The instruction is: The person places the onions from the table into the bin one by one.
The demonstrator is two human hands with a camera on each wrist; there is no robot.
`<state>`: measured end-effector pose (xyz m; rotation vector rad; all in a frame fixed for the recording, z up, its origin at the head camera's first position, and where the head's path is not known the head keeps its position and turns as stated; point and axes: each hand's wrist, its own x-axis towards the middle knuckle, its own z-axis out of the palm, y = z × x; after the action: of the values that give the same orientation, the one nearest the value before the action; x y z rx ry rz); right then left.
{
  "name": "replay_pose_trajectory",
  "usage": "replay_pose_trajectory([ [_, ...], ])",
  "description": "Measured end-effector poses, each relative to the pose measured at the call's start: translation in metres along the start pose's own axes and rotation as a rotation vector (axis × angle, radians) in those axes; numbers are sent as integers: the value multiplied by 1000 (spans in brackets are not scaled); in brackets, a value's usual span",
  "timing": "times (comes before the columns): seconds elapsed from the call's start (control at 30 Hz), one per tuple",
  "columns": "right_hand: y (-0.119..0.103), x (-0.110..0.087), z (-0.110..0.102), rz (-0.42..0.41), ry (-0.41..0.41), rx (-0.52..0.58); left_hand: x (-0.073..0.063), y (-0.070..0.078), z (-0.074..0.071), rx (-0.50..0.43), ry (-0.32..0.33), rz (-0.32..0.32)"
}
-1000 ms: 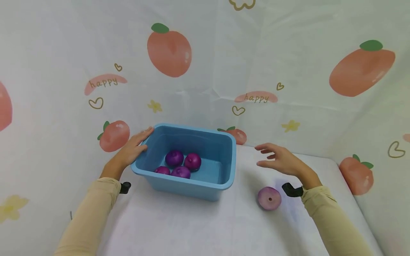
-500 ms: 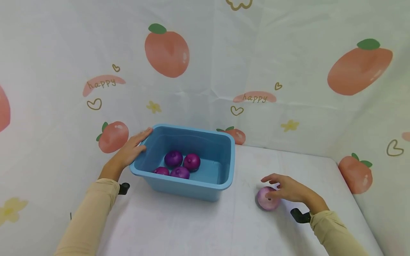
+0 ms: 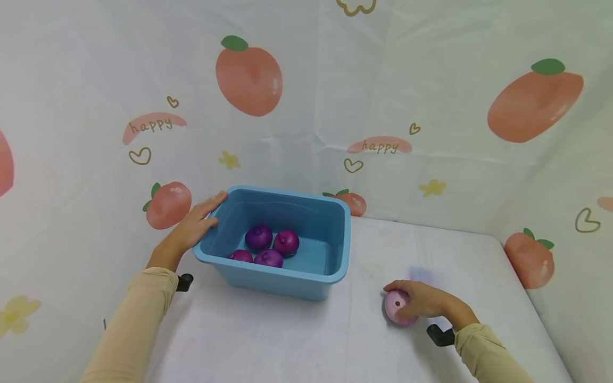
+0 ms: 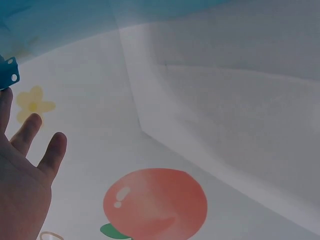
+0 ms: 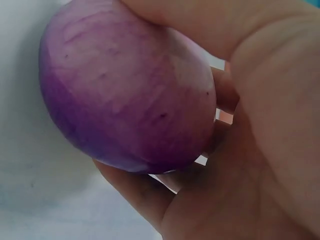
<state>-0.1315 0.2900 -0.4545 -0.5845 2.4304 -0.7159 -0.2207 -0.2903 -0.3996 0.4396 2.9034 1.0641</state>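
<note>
My right hand (image 3: 421,300) holds a purple onion (image 3: 396,304) low over the white table, at the right in the head view. The right wrist view shows the onion (image 5: 125,90) filling the grasp, with thumb and fingers curved round it. My left hand (image 3: 189,229) rests on the left rim of a blue plastic bin (image 3: 282,287). In the left wrist view, the fingers of the left hand (image 4: 25,175) look straight and spread, by the bin's blue edge (image 4: 9,74). Several purple onions (image 3: 286,242) lie inside the bin, toward its left half.
The white table (image 3: 268,340) carries the bin and the held onion. Behind it hangs a white cloth (image 3: 297,106) printed with peaches, hearts and flowers, which also closes off the left and right sides. The bin stands close to the back cloth.
My right hand has come down from beside the bin to the onion on the table and gripped it. The onion has tilted slightly. My left hand has stayed on the rim.
</note>
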Motion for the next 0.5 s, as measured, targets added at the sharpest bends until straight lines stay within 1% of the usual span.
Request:
replay_pose_trajectory([
  [0.1, 1, 1, 0, -16, 25, -5, 0, 0, 0, 0, 1, 4],
  [0.2, 3, 4, 0, -17, 70, 3, 0, 0, 0, 1, 2, 8],
  [0.4, 5, 14, -2, -8, 202, 50, 0, -1, 2, 16, 5, -12],
  [0.5, 3, 17, -6, -19, 277, 45, 1, 0, 2, 11, 3, -18],
])
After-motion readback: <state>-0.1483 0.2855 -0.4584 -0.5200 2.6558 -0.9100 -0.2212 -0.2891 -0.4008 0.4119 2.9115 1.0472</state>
